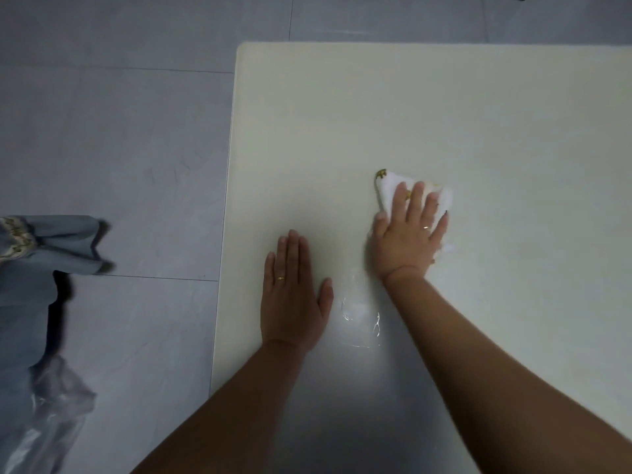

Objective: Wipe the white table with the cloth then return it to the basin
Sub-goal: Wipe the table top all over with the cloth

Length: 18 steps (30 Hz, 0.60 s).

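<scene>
The white table point(427, 107) fills the right and middle of the head view. A folded white cloth point(390, 186) with a small gold pattern lies on it. My right hand point(407, 234) presses flat on the cloth, fingers straight and spread, covering most of it. My left hand point(290, 295) rests flat on the bare tabletop to the left, fingers straight and together. A wet smear point(362, 319) glistens on the table between my two forearms. No basin is in view.
The table's left edge point(225, 206) runs down the middle of the view, with grey tiled floor point(113, 131) beyond it. At the far left a blue garment point(44, 248) and clear plastic point(51, 412) show above the floor.
</scene>
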Each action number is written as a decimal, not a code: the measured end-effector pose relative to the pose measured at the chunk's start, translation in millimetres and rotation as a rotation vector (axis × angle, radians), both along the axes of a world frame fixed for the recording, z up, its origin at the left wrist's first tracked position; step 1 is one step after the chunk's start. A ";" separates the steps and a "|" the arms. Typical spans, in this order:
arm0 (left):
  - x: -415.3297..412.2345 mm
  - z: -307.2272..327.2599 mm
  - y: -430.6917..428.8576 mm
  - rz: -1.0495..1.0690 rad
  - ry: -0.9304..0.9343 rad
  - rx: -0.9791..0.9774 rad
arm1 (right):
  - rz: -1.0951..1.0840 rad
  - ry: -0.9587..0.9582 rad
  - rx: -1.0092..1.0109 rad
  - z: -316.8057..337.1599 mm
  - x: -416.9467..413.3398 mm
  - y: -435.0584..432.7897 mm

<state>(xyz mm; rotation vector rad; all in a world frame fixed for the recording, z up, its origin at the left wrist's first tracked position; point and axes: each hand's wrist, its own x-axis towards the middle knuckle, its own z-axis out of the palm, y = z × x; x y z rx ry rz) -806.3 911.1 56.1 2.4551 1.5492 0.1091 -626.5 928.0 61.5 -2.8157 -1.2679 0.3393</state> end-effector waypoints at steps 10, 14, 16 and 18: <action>-11.9 7.6 -7.9 -0.020 -0.022 0.001 | 0.281 0.004 -0.055 8.3 23.1 -51.6; -35.7 6.4 -57.2 -0.059 -0.057 0.022 | 0.123 0.042 -0.047 6.5 -39.7 -62.9; -44.7 3.4 -85.1 -0.094 -0.043 0.001 | 0.330 0.043 -0.041 6.7 -67.1 -79.6; -49.2 1.2 -96.6 -0.100 -0.024 -0.018 | 0.552 0.030 -0.040 9.9 -58.9 -95.4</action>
